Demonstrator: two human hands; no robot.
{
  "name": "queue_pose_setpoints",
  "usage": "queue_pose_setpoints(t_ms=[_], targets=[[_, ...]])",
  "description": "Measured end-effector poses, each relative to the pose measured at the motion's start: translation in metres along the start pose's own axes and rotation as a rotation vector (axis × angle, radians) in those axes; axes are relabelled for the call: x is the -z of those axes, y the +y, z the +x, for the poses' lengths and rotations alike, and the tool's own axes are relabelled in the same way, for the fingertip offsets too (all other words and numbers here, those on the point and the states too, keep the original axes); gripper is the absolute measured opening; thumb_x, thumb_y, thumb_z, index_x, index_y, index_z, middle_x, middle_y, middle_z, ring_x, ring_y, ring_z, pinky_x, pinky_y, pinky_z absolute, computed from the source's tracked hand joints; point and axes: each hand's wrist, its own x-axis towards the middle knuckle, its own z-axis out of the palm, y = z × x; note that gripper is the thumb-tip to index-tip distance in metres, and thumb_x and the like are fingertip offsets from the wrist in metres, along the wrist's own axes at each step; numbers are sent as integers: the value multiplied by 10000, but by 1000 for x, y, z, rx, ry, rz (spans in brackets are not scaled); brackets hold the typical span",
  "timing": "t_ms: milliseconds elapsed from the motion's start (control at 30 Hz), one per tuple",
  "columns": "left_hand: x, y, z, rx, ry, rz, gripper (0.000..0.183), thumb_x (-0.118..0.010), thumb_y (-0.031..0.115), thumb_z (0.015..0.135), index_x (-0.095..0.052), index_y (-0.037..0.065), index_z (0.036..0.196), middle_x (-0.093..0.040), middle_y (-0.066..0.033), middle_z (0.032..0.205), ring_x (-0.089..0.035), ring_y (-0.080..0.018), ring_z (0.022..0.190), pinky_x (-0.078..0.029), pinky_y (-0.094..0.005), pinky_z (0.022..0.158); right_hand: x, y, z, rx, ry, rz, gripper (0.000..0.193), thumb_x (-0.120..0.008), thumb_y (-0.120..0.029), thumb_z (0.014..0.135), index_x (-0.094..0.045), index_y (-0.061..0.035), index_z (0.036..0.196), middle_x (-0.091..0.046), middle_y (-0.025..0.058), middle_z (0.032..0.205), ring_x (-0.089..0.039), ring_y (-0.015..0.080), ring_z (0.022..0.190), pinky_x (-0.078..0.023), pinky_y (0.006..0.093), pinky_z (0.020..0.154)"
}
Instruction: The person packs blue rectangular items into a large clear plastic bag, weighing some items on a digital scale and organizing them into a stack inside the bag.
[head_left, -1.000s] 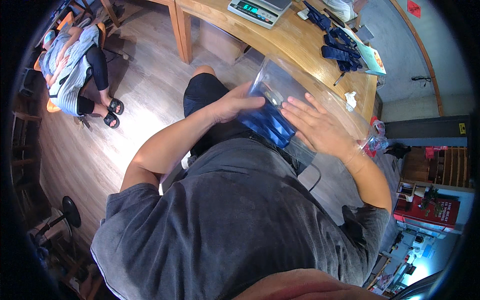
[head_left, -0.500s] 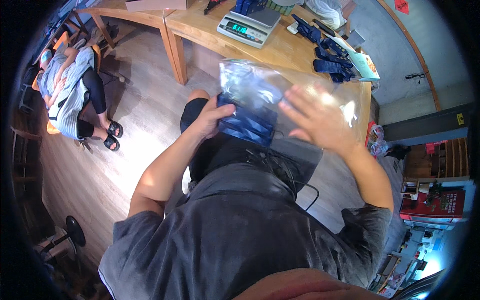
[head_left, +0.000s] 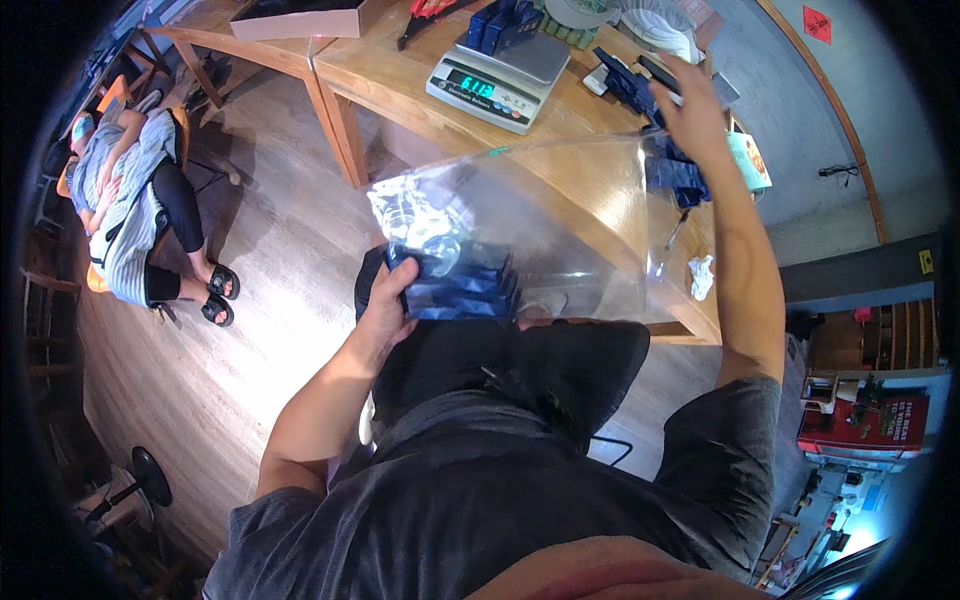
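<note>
Low over my lap, my left hand is closed on the lower left part of a clear plastic bag. Several dark blue packets are stacked inside it, and my thumb presses on them from outside. The bag spreads out to the right, over the table edge. My right hand reaches over the far right of the table. Its thumb and fingers are apart, on either side of a long black object of a kind I cannot make out. More dark blue packets lie beside that hand.
A digital scale with blue packets on it stands on the wooden table. Behind is an open cardboard box. Crumpled white tissue lies near the table's right corner. At left, a person reclines on a chair; a fan stands below.
My right hand has left the bag and moved up and right to the black object. My left hand has shifted a little left and down with the bag, which now spreads wider.
</note>
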Motion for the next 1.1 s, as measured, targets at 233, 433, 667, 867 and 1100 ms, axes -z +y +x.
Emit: queue_pose_setpoints(t_ms=[233, 433, 667, 867, 1100], targets=[[-1, 4, -1, -83, 56, 44, 647, -728, 345, 846, -462, 22, 1340, -606, -114, 1218, -594, -235, 1130, -475, -374, 981, -117, -21, 73, 241, -177, -57, 402, -603, -128, 893, -559, -92, 1291, -593, 127, 1242, -563, 344, 1134, -483, 426, 930], [1, 3, 3, -110, 94, 82, 651, -744, 280, 824, -451, -6, 1330, -596, -99, 1210, -563, -212, 1132, -426, -354, 1012, -165, -24, 114, 352, -204, -133, 443, -620, -127, 854, -562, -133, 1292, -568, 101, 1294, -542, 320, 1188, -460, 417, 995], [0, 2, 4, -97, 96, 56, 637, -736, 372, 851, -491, -1, 1307, -601, -84, 1192, -559, -190, 1112, -420, -331, 989, -177, 0, 126, 563, -134, -22, 217, -660, -121, 863, -570, -35, 1040, -638, 131, 1136, -599, 354, 1055, -491, 417, 896], [2, 1, 4, -60, 85, 60, 627, -718, 375, 865, -490, -3, 1310, -606, -102, 1202, -569, -202, 1126, -429, -342, 999, -118, 13, 83, 250, -187, 82, 224, -662, -185, 880, -555, -70, 1040, -632, 172, 915, -617, 381, 882, -494, 440, 778], [-10, 1, 0, -26, 12, 126, 699, -709, 427, 858, -456, 4, 1353, -584, -111, 1250, -556, -221, 1170, -423, -359, 1025, 33, 5, -37, -425, 87, 641, 564, -673, -72, 881, -427, -54, 1388, -661, 104, 1053, -643, 127, 845, -555, 271, 678]])
